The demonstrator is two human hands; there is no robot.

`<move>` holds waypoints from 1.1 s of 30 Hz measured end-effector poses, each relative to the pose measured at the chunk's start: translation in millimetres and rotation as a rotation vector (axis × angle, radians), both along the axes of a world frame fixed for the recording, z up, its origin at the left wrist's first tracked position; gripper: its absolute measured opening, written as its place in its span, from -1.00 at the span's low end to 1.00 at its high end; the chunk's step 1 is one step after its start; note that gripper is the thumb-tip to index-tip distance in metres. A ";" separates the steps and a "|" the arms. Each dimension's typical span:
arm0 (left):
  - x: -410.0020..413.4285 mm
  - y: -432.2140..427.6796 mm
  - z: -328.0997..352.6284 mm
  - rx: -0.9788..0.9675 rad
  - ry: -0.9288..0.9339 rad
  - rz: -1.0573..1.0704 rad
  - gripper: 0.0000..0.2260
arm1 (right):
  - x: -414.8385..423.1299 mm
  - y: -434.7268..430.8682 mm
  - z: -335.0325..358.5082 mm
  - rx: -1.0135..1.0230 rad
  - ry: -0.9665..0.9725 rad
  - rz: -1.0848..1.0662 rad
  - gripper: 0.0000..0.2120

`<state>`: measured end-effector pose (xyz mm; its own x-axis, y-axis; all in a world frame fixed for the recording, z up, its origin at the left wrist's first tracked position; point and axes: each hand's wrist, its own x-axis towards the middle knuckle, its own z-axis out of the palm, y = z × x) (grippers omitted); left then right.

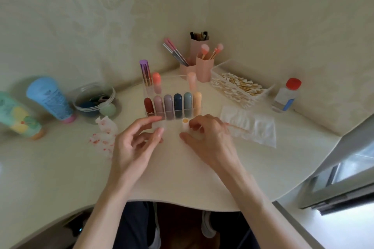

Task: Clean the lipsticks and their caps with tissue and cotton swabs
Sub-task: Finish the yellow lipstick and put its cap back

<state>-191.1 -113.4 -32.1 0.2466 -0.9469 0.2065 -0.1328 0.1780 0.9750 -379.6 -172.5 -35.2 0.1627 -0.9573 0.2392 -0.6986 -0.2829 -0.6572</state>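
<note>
Near the table [182, 180] edge my left hand [135, 143] spreads its fingers loosely, pinching something or not I cannot tell, while my right hand [210, 137] grips an uncapped lipstick [185, 123] and a cotton swab [238, 128], just before the clear rack [145, 92] of capped lipsticks [178, 105].

This is a home, at a make-up corner. Pale wallpaper [101, 6] with a raised floral pattern covers both walls, and a cream bench [182, 178] with a curved front edge fits into the corner. On it stand a clear organiser [168, 76] of lipsticks [178, 105], pink holders [203, 68] with make-up brushes [176, 53], a clear tray [232, 62] of cotton swabs [238, 87], tubes of cream [50, 99], a round tub [95, 99] of sponges and a red-capped bottle [285, 96]. A window [344, 168] lies to the right, just beside the bench.
</note>
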 end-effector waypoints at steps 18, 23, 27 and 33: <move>0.5 -0.5 -0.1 -0.027 -0.026 -0.032 -0.75 | 9.1 14.4 -7.5 -0.336 -0.109 0.174 -0.69; -0.1 -2.9 -2.0 -0.044 -0.063 -0.048 -0.72 | 10.3 14.8 -8.6 -0.355 -0.122 0.191 -0.74; -2.0 -4.8 -1.5 -0.062 -0.103 -0.059 -0.70 | 11.6 13.0 -11.7 -0.338 -0.128 0.188 -0.76; -8.0 -14.3 13.4 -0.107 -0.149 0.013 -0.69 | 9.9 9.2 -7.8 -0.146 -0.247 0.207 -0.64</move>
